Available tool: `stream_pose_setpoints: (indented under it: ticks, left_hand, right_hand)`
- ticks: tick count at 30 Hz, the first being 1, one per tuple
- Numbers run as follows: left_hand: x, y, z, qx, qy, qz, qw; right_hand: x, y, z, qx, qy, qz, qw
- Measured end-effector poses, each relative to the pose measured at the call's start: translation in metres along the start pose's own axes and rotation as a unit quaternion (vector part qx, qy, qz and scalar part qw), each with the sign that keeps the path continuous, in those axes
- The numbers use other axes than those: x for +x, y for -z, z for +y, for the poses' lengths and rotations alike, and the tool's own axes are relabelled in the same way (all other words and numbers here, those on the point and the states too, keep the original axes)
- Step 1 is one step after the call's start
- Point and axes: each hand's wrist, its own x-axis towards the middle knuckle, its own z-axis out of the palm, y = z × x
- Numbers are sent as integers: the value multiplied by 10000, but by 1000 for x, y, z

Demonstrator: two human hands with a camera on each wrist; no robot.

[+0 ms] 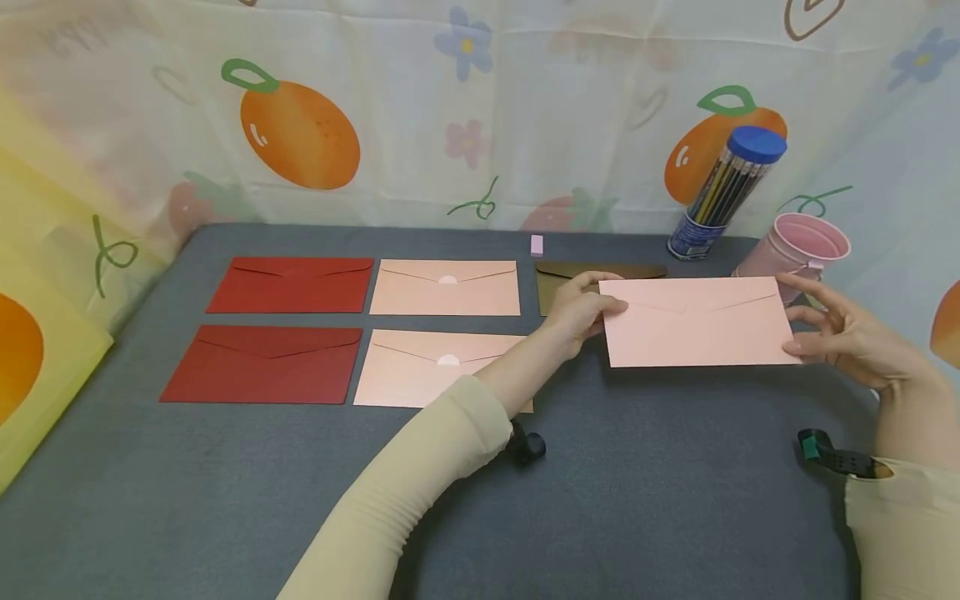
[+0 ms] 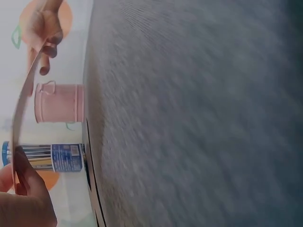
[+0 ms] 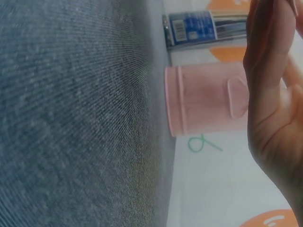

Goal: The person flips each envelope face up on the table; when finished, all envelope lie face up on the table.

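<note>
Pinched at its short ends between left hand (image 1: 581, 312) and right hand (image 1: 843, 333), pink envelope (image 1: 693, 321) hangs flap-side up over the table's (image 1: 637, 500) back right, beside the dark brown envelope (image 1: 600, 271) — seemingly being squared to the sorted rows.
</note>
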Motion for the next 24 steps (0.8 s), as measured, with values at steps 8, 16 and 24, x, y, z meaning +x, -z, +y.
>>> stream_pose_setpoints:
  ticks: [8,16,24]
  left_hand:
    - [-5,11,6,1010,84,-136,9948]
    - [-8,37,14,2398,-97,-282,9704]
    - [-9,54,21,4214,-461,-450,9046]
  right_hand:
    - [6,-11,-5,-1251,-696,304,9892]
    - [17,-20,-4,-1230,-759,-604,9877]
    - [29,-36,-6,-1510,-1158,-736,9790]
